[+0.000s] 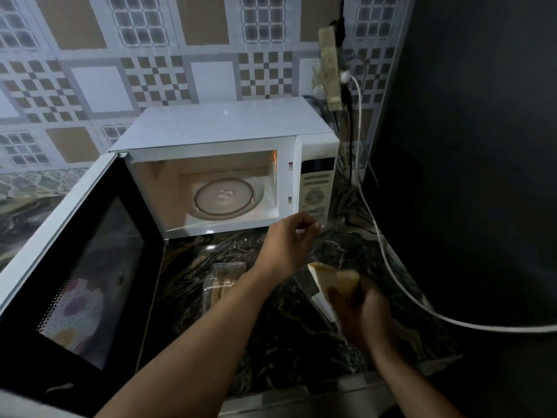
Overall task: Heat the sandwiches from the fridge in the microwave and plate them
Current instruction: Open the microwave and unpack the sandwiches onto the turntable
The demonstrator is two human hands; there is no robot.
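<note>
Two hands work before the open microwave (229, 137): right hand (360, 309) grips a sandwich (334, 279), left hand (289, 239) pinches clear wrapping (330, 227).

One microwave (229, 164) stands with its one door (81, 267) swung open and one glass turntable (224, 198) inside. Two sandwiches show: one bare (334, 279), one in a clear pack (223, 282). Two hands (289, 239) (361, 309), one white cable (391, 267)

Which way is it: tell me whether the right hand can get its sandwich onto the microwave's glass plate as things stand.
Probably yes. The microwave door stands swung wide, the glass plate is bare, and the right hand grips the sandwich. Only the left hand, reaching across in front, partly crowds the path.
</note>
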